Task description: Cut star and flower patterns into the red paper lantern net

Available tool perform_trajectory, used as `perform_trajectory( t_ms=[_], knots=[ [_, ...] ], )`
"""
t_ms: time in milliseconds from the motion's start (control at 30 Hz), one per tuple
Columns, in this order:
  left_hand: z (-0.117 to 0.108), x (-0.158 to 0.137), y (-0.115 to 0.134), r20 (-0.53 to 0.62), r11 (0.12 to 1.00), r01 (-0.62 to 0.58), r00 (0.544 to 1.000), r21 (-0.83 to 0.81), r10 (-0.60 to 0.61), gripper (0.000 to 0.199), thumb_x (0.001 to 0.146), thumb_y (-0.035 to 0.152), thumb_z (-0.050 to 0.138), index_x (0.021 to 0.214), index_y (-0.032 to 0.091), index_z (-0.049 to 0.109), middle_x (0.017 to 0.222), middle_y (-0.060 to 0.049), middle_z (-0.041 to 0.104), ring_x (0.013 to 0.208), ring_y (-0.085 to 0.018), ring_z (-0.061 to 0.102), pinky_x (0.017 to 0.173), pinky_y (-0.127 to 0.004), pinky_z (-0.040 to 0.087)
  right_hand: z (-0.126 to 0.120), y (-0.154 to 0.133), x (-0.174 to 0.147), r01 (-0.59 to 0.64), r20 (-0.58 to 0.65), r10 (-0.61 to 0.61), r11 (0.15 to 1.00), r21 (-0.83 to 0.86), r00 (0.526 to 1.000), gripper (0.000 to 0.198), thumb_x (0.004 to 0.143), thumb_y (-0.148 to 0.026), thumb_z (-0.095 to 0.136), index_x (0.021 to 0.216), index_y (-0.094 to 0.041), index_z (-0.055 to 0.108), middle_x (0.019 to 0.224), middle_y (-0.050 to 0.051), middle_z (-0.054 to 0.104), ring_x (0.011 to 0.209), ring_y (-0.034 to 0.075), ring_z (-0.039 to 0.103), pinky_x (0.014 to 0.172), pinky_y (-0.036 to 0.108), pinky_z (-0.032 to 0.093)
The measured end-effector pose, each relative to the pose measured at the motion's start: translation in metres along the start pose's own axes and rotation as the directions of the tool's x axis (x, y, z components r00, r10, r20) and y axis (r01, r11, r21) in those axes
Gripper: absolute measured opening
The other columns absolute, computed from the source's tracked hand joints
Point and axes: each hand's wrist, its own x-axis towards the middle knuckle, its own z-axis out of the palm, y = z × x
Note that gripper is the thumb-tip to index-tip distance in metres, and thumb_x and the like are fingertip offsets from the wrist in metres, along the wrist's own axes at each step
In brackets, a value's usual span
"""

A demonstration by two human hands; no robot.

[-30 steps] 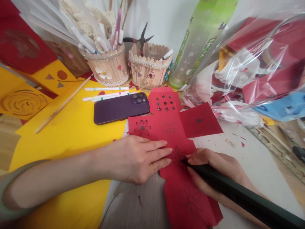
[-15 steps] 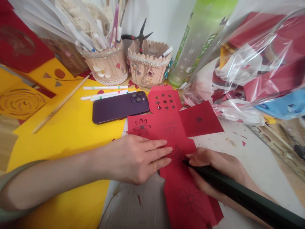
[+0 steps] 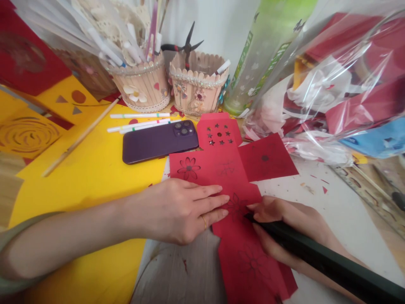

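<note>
A red paper box template (image 3: 232,185) lies unfolded, bearing drawn flowers, a cut-out flower at its left flap and star-shaped holes at the top. My left hand (image 3: 186,211) rests flat on its middle, fingers stretched out towards a pencilled flower. In my right hand (image 3: 284,223) is a long, dark, pen-shaped craft tool (image 3: 316,253), gripped near its narrow end. Its tip meets the red paper beside that flower's right petals, though my thumb and fingers partly hide the exact contact.
A purple phone (image 3: 155,143) lies on yellow card (image 3: 95,185), near white sticks (image 3: 139,115) and a wooden stick (image 3: 82,137). Behind stand two popsicle-stick pots (image 3: 142,86), pliers (image 3: 187,48) and a green bottle (image 3: 268,55). A clear bag of scraps (image 3: 344,84) bulges at the right.
My right hand and the tool have shifted very slightly to the right along the paper. My left hand stays where it was.
</note>
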Motion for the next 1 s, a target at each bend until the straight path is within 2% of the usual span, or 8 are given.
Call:
perform_trajectory(
  t_ms=[167,233,367,500,633,733,900,1000],
  knots=[
    [0.001,0.0,0.0,-0.017,1.0,0.002,1.0,0.012,-0.002,0.031,0.094,0.011,0.039,0.108,0.015,0.066,0.117,-0.004,0.065,0.107,-0.018,0.063,0.074,-0.027,0.057,0.002,0.0,-0.001,-0.023,-0.005,0.023,0.999,0.028,1.0,0.024,0.075,-0.006,0.053,0.082,-0.028,0.047,0.074,-0.001,0.068,0.063,0.015,0.069,0.052,0.023,0.053],
    [0.001,-0.001,0.001,-0.017,1.0,-0.001,1.0,0.028,0.001,0.03,0.093,0.012,0.04,0.108,0.016,0.066,0.117,-0.004,0.065,0.106,-0.018,0.063,0.073,-0.026,0.057,-0.001,0.0,-0.003,-0.074,-0.064,0.077,0.996,0.047,0.995,0.02,0.076,-0.01,0.056,0.083,-0.028,0.049,0.074,-0.003,0.068,0.065,0.014,0.069,0.053,0.021,0.053],
    [0.003,-0.001,0.009,-0.04,0.993,-0.016,0.999,0.118,0.021,0.031,0.091,0.012,0.04,0.107,0.012,0.067,0.113,-0.008,0.067,0.1,-0.021,0.066,0.072,-0.028,0.056,-0.011,-0.003,-0.005,-0.25,-0.256,0.246,0.968,0.017,0.935,0.008,0.079,-0.025,0.06,0.083,-0.029,0.054,0.073,-0.005,0.065,0.062,0.012,0.064,0.055,0.02,0.052],
    [0.005,0.001,0.022,-0.099,0.968,-0.005,0.995,0.25,0.031,0.034,0.088,0.012,0.038,0.104,0.006,0.067,0.104,-0.015,0.069,0.091,-0.025,0.068,0.072,-0.034,0.055,-0.014,-0.014,-0.001,-0.359,-0.282,0.354,0.933,0.037,0.892,0.007,0.078,-0.029,0.061,0.079,-0.027,0.054,0.07,-0.003,0.062,0.058,0.013,0.059,0.052,0.022,0.049],
    [0.006,0.007,0.033,-0.129,0.941,0.009,0.991,0.337,0.037,0.034,0.086,0.012,0.039,0.102,0.004,0.068,0.096,-0.017,0.071,0.081,-0.024,0.07,0.066,-0.032,0.055,-0.007,-0.022,0.002,-0.353,-0.239,0.361,0.933,0.078,0.901,0.007,0.077,-0.025,0.058,0.077,-0.027,0.052,0.057,-0.006,0.056,0.044,0.011,0.049,0.044,0.023,0.042],
    [0.006,0.01,0.035,-0.128,0.936,0.02,0.991,0.352,0.027,0.033,0.087,0.012,0.04,0.104,0.004,0.067,0.097,-0.017,0.071,0.076,-0.022,0.07,0.065,-0.031,0.054,-0.004,-0.019,0.002,-0.338,-0.232,0.347,0.938,0.079,0.909,0.006,0.077,-0.022,0.055,0.077,-0.027,0.052,0.055,-0.006,0.058,0.04,0.01,0.049,0.04,0.021,0.04],
    [0.009,0.012,0.033,-0.076,0.953,-0.003,0.997,0.303,0.027,0.033,0.088,0.014,0.041,0.107,0.002,0.066,0.105,-0.018,0.068,0.091,-0.024,0.068,0.071,-0.032,0.056,-0.002,-0.006,0.002,-0.295,-0.198,0.303,0.953,0.07,0.932,0.005,0.077,-0.021,0.057,0.078,-0.026,0.056,0.058,-0.004,0.063,0.044,0.012,0.056,0.044,0.023,0.046],
    [0.012,0.012,0.033,-0.079,0.961,0.027,0.997,0.275,-0.006,0.035,0.087,0.013,0.039,0.106,0.002,0.066,0.105,-0.019,0.068,0.096,-0.027,0.067,0.069,-0.032,0.057,0.0,-0.002,0.002,-0.28,-0.195,0.289,0.957,0.073,0.937,0.005,0.077,-0.02,0.059,0.079,-0.025,0.057,0.063,-0.003,0.066,0.048,0.011,0.059,0.047,0.022,0.048]
  ],
)
